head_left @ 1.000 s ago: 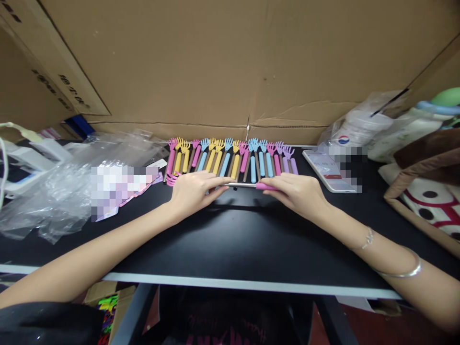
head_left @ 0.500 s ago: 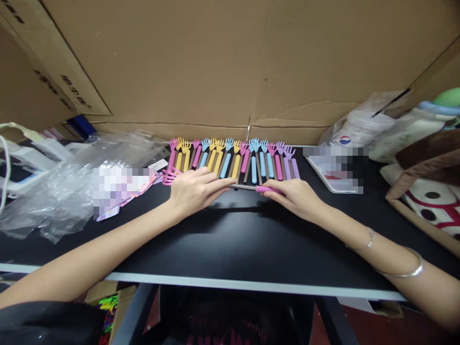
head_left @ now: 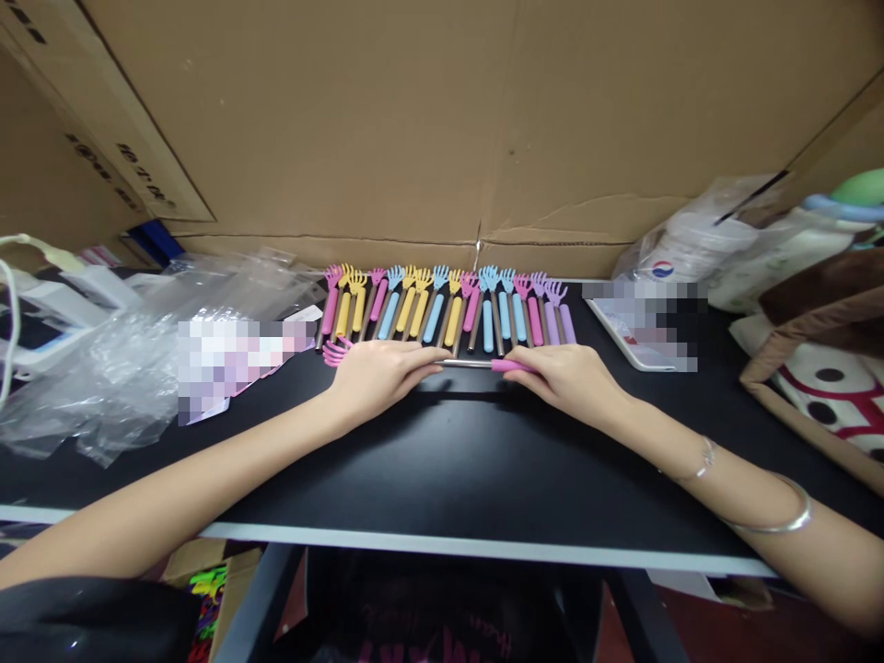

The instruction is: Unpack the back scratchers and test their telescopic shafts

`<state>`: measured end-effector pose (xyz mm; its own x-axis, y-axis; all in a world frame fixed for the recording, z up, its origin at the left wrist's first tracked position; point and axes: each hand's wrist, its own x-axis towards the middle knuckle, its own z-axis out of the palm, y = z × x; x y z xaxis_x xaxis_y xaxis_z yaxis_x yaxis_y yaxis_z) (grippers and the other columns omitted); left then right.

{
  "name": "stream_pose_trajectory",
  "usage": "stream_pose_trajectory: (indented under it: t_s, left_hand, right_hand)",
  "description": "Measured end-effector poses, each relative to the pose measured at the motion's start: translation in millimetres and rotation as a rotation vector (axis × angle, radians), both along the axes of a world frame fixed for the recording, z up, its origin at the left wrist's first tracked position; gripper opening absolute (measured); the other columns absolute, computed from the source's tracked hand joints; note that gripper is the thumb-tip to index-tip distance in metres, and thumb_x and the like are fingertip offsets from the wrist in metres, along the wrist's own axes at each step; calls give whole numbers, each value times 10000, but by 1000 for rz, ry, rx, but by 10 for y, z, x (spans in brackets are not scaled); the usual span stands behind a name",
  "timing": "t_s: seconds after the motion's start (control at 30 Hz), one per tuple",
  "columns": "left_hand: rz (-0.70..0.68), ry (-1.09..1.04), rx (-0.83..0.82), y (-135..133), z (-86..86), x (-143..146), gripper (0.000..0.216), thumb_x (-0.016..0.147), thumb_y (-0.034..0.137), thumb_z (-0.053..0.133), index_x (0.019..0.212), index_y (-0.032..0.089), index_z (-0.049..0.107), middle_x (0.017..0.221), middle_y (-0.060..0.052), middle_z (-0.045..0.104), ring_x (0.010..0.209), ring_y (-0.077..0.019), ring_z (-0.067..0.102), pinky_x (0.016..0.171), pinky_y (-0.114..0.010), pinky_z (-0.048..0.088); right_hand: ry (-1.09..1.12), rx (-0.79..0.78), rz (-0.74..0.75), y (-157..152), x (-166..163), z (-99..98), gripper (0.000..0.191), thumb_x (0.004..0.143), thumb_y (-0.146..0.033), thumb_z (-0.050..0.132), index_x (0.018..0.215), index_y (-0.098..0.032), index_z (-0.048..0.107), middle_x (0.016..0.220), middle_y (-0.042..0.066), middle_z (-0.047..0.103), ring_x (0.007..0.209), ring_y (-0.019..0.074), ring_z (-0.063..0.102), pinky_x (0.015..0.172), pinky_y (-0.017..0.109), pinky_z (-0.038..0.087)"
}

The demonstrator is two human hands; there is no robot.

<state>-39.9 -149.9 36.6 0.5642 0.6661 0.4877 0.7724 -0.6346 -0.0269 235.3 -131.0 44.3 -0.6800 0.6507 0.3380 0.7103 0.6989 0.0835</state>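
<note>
Backscratcher in pink and silver (head_left: pixel 468 363) spans the gap between the left hand (head_left: pixel 379 379) and the right hand (head_left: pixel 570 379), raised above the table (head_left: pixel 448 479), with a thin shadow beneath it. Its pink claw (head_left: pixel 336 351) sticks out to the left, past the left hand, whose fingers and thumb pinch the metal shaft. The right hand is closed around the pink grip (head_left: pixel 511 366) at the other end.

Just beyond them, a row of backscratchers (head_left: pixel 454 320) in pink, yellow, blue and purple lies side by side, claws pointing to the far side, with the purple ones at the right end. A cardboard panel (head_left: pixel 414 129) stands behind the row. To the left lie clear plastic bags (head_left: pixel 138 368) and a pile of printed cards (head_left: pixel 276 364), partly blurred out. To the right rests a phone (head_left: pixel 622 341), also partly blurred; beyond it stands a white cup (head_left: pixel 708 241) in a clear bag. A bracelet (head_left: pixel 705 458) and a silver bangle (head_left: pixel 777 527) circle the right forearm. Below the table, at the near left, an open cardboard box (head_left: pixel 238 585) holds bright multicoloured pieces (head_left: pixel 207 594).
</note>
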Motion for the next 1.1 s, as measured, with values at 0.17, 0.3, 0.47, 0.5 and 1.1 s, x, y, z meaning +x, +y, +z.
stream_pose_trajectory:
  t_s: [0.17,0.3,0.47,0.5,1.1]
  left_hand:
    - [33,-11,-208,11,24,-1,362,968,446,385,1123,292,674,1020,11,733,842,-176,689,603,-222,419]
    - [65,-65,-446,21,62,8,363,954,468,406,1144,298,663,994,6,734,854,-196,681,647,-228,423]
    - [-107,-228,-743,52,88,-10,390,946,472,414,1137,243,666,1005,-2,716,841,-165,646,735,-218,426]
    - [-131,-248,-778,56,90,-13,399,945,475,413,1132,232,668,1012,-5,712,838,-163,638,739,-218,424]
    - [34,-53,-347,-34,117,45,333,950,363,338,1015,246,643,826,5,702,750,-166,642,586,-231,354]
  right_hand:
    - [1,75,8,-13,-5,-10,405,960,-490,365,850,-214,640,719,-7,696,620,116,626,504,238,276]
    - [-6,242,32,-39,-16,2,389,952,-474,406,829,-206,659,711,-4,694,607,97,602,491,244,264]
    - [9,554,143,-61,-14,37,245,896,-401,559,815,-198,670,607,-36,653,571,79,556,509,251,292]
    - [7,595,161,-62,-11,44,223,886,-389,579,817,-198,671,592,-43,643,559,77,543,510,253,294]
    - [31,503,73,-63,14,84,240,908,-401,526,986,-245,689,662,-3,653,614,109,511,560,282,294]
